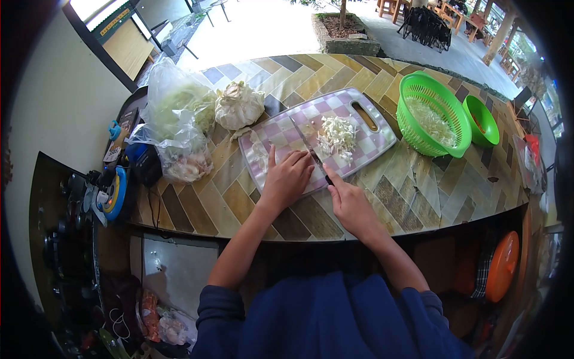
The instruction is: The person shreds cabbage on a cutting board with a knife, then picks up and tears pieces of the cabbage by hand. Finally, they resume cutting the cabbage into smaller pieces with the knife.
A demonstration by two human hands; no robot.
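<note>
My right hand (pixel 351 206) grips the black handle of a knife (pixel 306 140), whose blade points away over the cutting board (pixel 373 140). Beside the blade, my left hand (pixel 288 179) presses down with bent fingers on cabbage that it mostly covers. Pale cabbage leaf (pixel 257 157) shows to the left of that hand. Right of the knife lies a heap of shredded cabbage (pixel 338 136). The board has a pink and white check and a handle slot at its far right corner.
A green colander (pixel 412 128) with pale shreds and a smaller green bowl (pixel 491 122) stand at right. Left of the board are a cabbage head (pixel 239 107) and plastic bags (pixel 173 107) of vegetables. An orange lid (pixel 502 266) is below the tabletop.
</note>
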